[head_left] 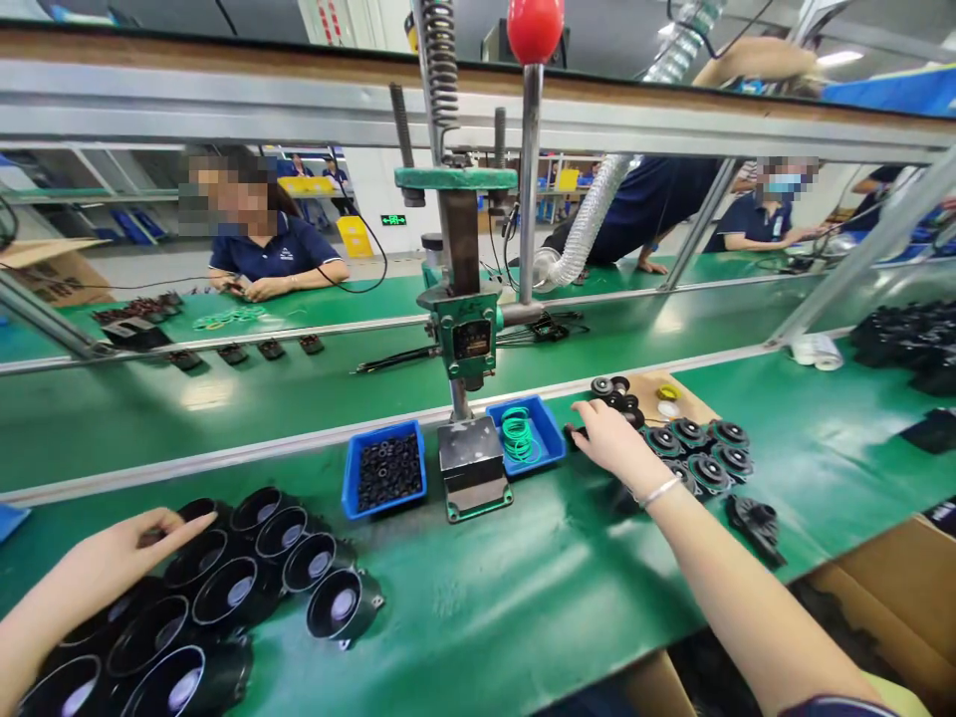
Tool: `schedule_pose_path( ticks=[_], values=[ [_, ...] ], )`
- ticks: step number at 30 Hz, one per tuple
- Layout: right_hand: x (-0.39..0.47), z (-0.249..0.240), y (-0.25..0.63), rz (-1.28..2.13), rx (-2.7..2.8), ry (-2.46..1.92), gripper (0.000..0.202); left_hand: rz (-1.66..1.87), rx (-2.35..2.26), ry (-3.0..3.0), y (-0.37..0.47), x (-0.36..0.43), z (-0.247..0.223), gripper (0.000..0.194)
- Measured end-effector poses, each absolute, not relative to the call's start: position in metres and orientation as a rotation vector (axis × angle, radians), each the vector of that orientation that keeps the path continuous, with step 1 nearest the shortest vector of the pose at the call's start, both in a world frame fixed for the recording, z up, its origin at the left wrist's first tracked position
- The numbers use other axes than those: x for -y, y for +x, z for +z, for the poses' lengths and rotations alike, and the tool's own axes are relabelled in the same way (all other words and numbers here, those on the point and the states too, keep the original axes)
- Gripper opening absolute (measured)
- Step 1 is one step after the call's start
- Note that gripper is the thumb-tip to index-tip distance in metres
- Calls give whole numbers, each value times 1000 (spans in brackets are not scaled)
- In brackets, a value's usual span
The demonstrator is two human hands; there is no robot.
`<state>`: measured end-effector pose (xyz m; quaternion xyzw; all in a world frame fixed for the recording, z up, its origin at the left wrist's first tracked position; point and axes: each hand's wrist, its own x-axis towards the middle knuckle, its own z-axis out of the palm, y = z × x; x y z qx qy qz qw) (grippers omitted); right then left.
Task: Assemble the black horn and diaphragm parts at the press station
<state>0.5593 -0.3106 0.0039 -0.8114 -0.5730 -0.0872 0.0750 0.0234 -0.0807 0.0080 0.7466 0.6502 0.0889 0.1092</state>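
Left grip (141, 543) nears cups (237, 590), right grip (616, 438) a tray edge (554, 425) (open mat (448, 607) between).

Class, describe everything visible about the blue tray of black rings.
The blue tray is a shallow, open, rectangular box, apparently plastic, with raised walls. It sits upright on the green worktop, left of the press's metal block. Small black rings lie loosely heaped inside, hiding most of its floor. No hand touches it.

Black housings (342, 604): smooth, glossy plastic look. Workbench (448, 588): glossy green surface. Press column (461, 239): metal. Lever knob (536, 28): glossy, smooth red. Box (900, 597): matt cardboard.
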Motion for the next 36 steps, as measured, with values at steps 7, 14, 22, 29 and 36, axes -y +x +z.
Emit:
schedule_pose_path(
  ticks=[7,14,22,29,36],
  values=[
    [291,-22,544,-168,1735,-2770,22,203,-1925,2289,58,86,33,32],
    [326,29,536,-427,1649,-2614,22,345,-2244,2297,73,129,106,35],
    [370,7,489,604,1395,-1523,25,208,-927,2683,160,258,51,31],
    [372,-42,431,1257,919,-1176,36,477,-895,2528,217,293,-15,67],
    [383,-41,404,1481,916,-1008,40,824,-667,2448,225,317,-20,28]
  ],
)
